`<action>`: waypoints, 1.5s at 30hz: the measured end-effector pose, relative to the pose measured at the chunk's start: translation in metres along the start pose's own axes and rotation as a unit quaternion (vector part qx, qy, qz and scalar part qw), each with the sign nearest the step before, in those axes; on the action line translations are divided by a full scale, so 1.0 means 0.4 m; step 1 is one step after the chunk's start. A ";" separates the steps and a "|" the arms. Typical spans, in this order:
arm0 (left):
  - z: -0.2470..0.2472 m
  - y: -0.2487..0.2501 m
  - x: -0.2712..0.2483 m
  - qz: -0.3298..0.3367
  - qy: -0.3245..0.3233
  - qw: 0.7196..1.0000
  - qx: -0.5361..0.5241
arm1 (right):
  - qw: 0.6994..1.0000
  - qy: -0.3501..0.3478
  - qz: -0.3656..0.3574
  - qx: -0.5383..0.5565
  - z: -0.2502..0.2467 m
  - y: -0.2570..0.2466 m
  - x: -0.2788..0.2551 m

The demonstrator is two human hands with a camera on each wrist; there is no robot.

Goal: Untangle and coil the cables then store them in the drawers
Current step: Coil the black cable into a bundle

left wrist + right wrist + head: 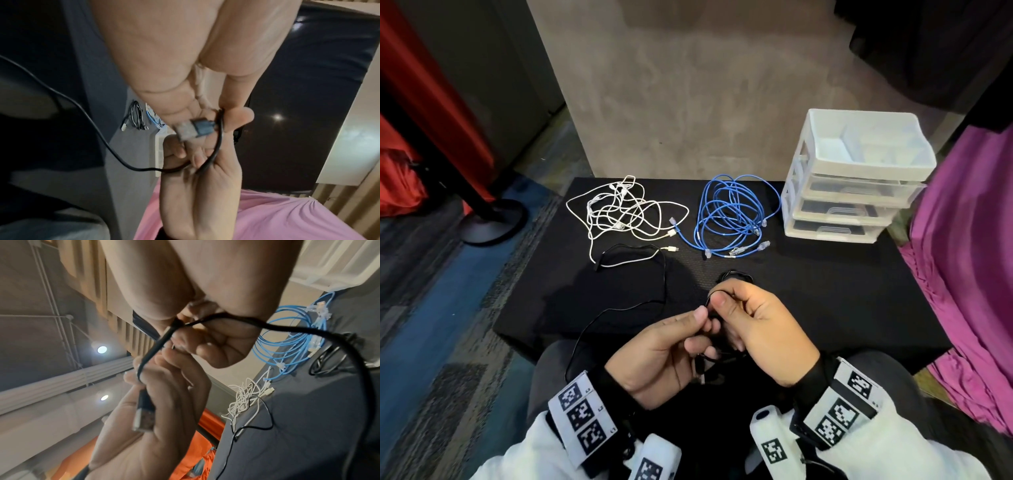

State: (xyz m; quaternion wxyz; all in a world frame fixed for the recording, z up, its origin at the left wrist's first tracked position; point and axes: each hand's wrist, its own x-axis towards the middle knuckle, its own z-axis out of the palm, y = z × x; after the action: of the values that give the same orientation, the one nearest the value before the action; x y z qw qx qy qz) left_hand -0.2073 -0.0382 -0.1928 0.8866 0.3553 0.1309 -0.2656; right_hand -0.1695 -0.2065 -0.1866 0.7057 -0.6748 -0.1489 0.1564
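Black matting covers the table (825,291) in front of us, with a concrete-grey wall behind it. At the far right of the table stands the white plastic drawer unit (856,181); its three drawers appear closed. The white cables (619,212) and blue cables (732,216) lie tangled and untouched at the far edge.

We hold the black cable (650,267) above our lap. Left hand (667,349) grip: thumb and fingers pinch the cable just behind its USB plug (188,130). Right hand (760,329) grip: fingers curled around the same cable a short way along it. The free length runs out across the table to its far end, which lies beside the white cables. A small black bundle (736,274) lies just beyond the right hand.

Probable faults from this point:
- Pulling the free length in quickly may drag it through the white cables and snag them.
- A loose pinch at the plug may let the first loops spring open.
- Winding against the cable's natural twist may produce kinks, giving a coil too unruly for a shallow drawer.
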 end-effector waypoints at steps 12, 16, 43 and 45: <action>0.044 0.007 0.000 0.048 0.043 0.998 -0.026 | 0.997 0.017 0.008 0.076 0.026 0.016 -0.007; 0.048 0.021 0.000 0.066 0.068 0.994 -0.047 | 0.997 0.024 0.036 0.071 0.012 0.018 -0.002; 0.025 0.016 0.000 0.125 0.031 0.881 0.456 | 0.961 -0.029 -0.042 -0.272 -0.104 -0.025 0.015; 0.030 0.023 -0.003 0.131 0.000 0.903 0.409 | 0.964 -0.013 -0.033 -0.263 -0.114 0.000 0.028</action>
State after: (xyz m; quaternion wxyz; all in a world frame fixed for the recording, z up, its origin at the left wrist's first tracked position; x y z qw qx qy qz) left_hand -0.2024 -0.0405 -0.1787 0.6901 0.7007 -0.0364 -0.1775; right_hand -0.1401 -0.2429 -0.1887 0.5063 -0.8292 -0.2159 0.0970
